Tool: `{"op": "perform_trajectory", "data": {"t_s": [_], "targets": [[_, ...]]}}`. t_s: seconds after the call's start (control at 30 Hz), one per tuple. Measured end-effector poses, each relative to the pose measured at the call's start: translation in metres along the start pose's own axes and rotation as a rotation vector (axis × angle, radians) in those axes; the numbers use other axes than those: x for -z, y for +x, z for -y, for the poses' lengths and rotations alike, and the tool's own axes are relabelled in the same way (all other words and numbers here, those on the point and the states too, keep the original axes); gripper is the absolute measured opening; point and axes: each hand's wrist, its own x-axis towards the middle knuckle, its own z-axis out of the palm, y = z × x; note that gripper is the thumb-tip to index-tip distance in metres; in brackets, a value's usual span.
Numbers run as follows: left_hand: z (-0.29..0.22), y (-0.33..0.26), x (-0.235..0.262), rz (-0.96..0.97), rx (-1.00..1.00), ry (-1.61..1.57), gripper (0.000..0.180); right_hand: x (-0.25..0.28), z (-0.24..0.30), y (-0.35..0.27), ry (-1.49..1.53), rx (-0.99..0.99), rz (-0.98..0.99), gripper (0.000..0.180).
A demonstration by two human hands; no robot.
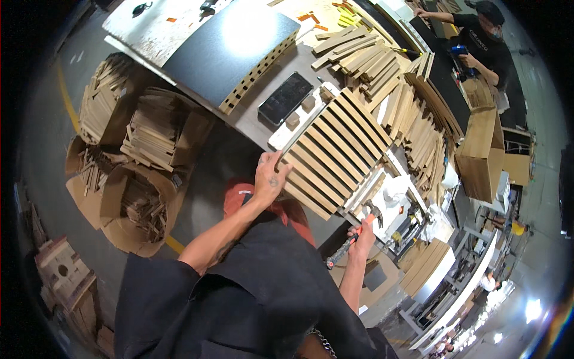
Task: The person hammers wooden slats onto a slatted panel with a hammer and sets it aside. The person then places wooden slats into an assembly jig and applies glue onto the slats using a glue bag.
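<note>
A slatted wooden panel [310, 200], made of several pale parallel slats with dark gaps between them, lies on the workbench in front of me. My left hand [272, 178] is closed at the panel's near left corner, its fingertips curled over the slat ends and partly hidden. In my right hand [362, 240] is a claw hammer [341, 252], gripped around its orange and black handle. The hammer's metal head points up and away, beside the panel's right end and apart from it. Small wooden blocks [293, 120] sit along the panel's far left side.
A black phone [286, 99] lies left of the panel, near a dark board [230, 51]. Loose slats [373, 63] are heaped beyond. Cardboard boxes [110, 224] of wood strips stand on the left floor. At far right, a co-worker [484, 42] holds a blue tool.
</note>
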Motion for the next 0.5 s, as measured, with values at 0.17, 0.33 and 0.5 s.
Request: {"op": "perform_trajectory", "data": {"t_s": [0.17, 0.33, 0.5], "targets": [[0.01, -0.003, -0.012, 0.101, 0.096, -0.033, 0.053, 0.008, -0.012, 0.0, -0.121, 0.008, 0.118, 0.011], [0.024, 0.013, 0.001, 0.411, 0.166, -0.233, 0.061, -0.018, -0.01, -0.021, -0.141, 0.077, 0.227, 0.01], [0.012, 0.007, -0.003, 0.384, 0.186, -0.263, 0.06, -0.012, -0.021, -0.024, -0.067, 0.106, 0.131, 0.009]]}}
